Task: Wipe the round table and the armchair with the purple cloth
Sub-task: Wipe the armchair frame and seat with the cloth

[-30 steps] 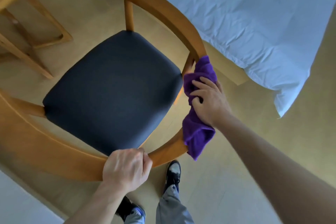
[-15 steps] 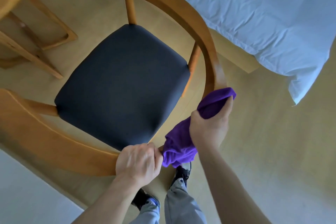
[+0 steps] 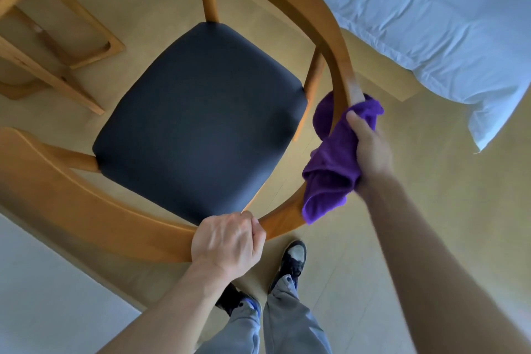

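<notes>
Since a moment ago, the right hand (image 3: 370, 149), clutching the bunched purple cloth (image 3: 333, 169), has slid up the curved wooden armchair rail (image 3: 324, 26); the left hand (image 3: 227, 241) grips the rail, and wiping farther along likely comes next.

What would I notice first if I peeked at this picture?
Probably the bright purple cloth, wrapped over the curved wooden rail of the armchair and gripped by the right hand. Next, the big dark seat cushion in the middle, and the left hand gripping the rail at the bottom.

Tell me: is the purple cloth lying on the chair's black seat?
No. The right hand holds the purple cloth wrapped over the armchair's curved wooden rail, beside the seat.
</notes>
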Demonstrator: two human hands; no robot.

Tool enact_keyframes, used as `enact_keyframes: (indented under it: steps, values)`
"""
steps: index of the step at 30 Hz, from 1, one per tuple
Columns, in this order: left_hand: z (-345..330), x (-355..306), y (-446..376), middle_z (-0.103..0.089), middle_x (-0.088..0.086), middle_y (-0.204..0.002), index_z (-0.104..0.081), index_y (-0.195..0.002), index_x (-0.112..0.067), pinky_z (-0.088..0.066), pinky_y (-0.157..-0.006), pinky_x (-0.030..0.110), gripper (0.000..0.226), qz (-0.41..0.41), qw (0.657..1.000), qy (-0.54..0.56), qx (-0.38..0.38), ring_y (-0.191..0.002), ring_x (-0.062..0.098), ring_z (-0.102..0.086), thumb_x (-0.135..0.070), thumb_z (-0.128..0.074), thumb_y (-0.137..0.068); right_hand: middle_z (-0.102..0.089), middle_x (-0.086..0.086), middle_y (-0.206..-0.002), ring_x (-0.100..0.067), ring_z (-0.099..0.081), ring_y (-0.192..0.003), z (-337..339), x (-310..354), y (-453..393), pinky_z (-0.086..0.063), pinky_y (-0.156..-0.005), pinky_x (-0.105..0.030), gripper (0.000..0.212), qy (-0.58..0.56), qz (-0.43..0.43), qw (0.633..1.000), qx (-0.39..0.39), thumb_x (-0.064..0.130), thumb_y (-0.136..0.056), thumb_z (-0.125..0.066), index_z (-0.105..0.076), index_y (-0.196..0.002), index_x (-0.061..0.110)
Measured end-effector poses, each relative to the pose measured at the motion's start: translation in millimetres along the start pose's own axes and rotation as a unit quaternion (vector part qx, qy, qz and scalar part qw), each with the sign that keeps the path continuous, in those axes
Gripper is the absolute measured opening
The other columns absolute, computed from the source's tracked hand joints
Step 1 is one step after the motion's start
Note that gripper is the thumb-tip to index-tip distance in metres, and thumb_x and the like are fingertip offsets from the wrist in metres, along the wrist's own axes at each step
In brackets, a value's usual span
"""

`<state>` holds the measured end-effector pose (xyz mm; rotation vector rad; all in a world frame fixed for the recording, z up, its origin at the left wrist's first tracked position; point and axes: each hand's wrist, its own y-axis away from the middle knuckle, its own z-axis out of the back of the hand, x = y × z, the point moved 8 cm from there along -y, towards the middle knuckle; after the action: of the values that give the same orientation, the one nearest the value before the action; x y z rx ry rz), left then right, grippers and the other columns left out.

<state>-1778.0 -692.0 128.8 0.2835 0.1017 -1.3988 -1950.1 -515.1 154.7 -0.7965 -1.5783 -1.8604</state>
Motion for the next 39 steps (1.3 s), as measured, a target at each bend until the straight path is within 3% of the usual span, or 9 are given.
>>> enact_keyframes:
  steps: [3,6,12,16,20,25,29,33,39]
  values:
    - [-0.7,0.5,-2.2,-0.047,-0.003,-0.04,-0.034,-0.055,-0.025,-0.032,-0.038,0.026,0.032,0.0,1.0,0.007,-0.001,-0.032,0.022,-0.045,-0.032,-0.035,-0.086,-0.073,0.008,-0.116,-0.013,-0.069,-0.108,-2.4,-37.1,45.3,-0.052,-0.104,-0.042,0.042,0.018,0.046,0.993,-0.104,0.044,-0.083,-0.075,-0.064,-0.123,0.041]
    - [1.3,-1.2,-2.3,-0.046,-0.002,-0.039,-0.031,-0.053,-0.026,-0.031,-0.037,0.024,0.029,-0.008,1.0,0.012,-0.003,-0.031,0.023,-0.046,-0.032,-0.037,-0.081,-0.061,0.02,-0.111,0.004,-0.062,-0.096,-13.0,-58.8,87.8,-0.046,-0.088,-0.019,0.065,0.032,0.046,0.981,-0.185,0.028,-0.088,-0.073,-0.042,-0.144,0.029]
    - [0.8,-2.4,-2.0,-0.049,-0.001,-0.043,-0.037,-0.056,-0.024,-0.036,-0.039,0.026,0.032,-0.012,1.0,0.027,-0.007,-0.034,0.025,-0.049,-0.031,-0.036,-0.087,-0.054,0.008,-0.085,-0.018,-0.056,-0.078,0.4,-11.8,44.6,-0.043,-0.071,-0.031,0.038,0.184,0.038,0.971,-0.146,0.018,-0.076,-0.074,-0.05,-0.104,0.013]
    - [-1.0,-0.7,0.1,-0.05,-0.002,-0.046,-0.042,-0.057,-0.022,-0.043,-0.038,0.029,0.039,-0.001,1.0,0.012,0.002,-0.036,0.022,-0.049,-0.033,-0.03,-0.093,-0.062,-0.001,-0.081,-0.019,-0.062,-0.074,-7.6,40.5,-5.2,-0.057,-0.072,-0.034,0.019,0.257,0.002,0.965,-0.051,0.012,-0.074,-0.076,-0.058,-0.078,0.017]
    - [-2.1,1.4,0.1,-0.046,-0.001,-0.043,-0.037,-0.056,-0.023,-0.03,-0.039,0.025,0.04,0.007,1.0,0.011,0.005,-0.035,0.025,-0.045,-0.033,-0.027,-0.093,-0.073,-0.011,-0.102,-0.023,-0.071,-0.079,-19.1,59.5,-35.8,-0.062,-0.079,-0.039,0.025,0.257,-0.014,0.966,0.022,0.01,-0.074,-0.079,-0.063,-0.094,0.013]
    - [-1.5,0.7,0.1,-0.034,-0.005,-0.045,-0.032,-0.056,-0.024,-0.029,-0.041,0.023,0.038,0.008,1.0,0.029,0.009,-0.035,0.023,-0.037,-0.034,-0.025,-0.093,-0.074,0.004,-0.095,-0.013,-0.072,-0.082,-1.5,34.0,-4.2,-0.061,-0.084,-0.037,0.034,0.177,0.1,0.974,-0.098,0.023,-0.072,-0.075,-0.068,-0.105,0.022]
    - [0.8,-0.1,-2.5,-0.058,0.003,-0.056,-0.032,-0.06,-0.024,-0.03,-0.05,0.029,0.038,0.031,0.997,-0.002,0.064,-0.052,0.03,-0.058,-0.035,-0.029,-0.095,-0.063,0.005,-0.13,-0.015,-0.063,-0.115,-9.8,-43.6,71.1,-0.05,-0.1,-0.032,0.066,0.073,0.117,0.971,-0.195,0.029,-0.083,-0.069,-0.043,-0.144,0.026]
    - [-4.2,-5.6,-2.5,-0.066,-0.003,-0.085,-0.038,-0.072,-0.023,-0.043,-0.066,0.029,0.032,0.029,0.989,-0.034,0.139,-0.081,0.024,-0.066,-0.036,-0.037,-0.102,-0.05,0.006,-0.146,-0.015,-0.056,-0.126,-31.9,-96.7,104.2,-0.047,-0.105,-0.033,0.085,-0.007,0.056,0.976,-0.21,0.024,-0.084,-0.071,-0.024,-0.154,0.032]
    - [-2.1,-1.5,-2.5,-0.05,0.001,-0.042,-0.049,-0.05,-0.02,-0.022,-0.044,0.022,0.038,0.0,0.999,-0.016,0.032,-0.033,0.027,-0.048,-0.032,-0.037,-0.084,-0.069,0.002,-0.1,-0.006,-0.066,-0.079,-0.1,-37.2,54.2,-0.053,-0.071,-0.016,0.051,0.077,0.08,0.973,-0.201,0.016,-0.071,-0.075,-0.059,-0.119,0.014]
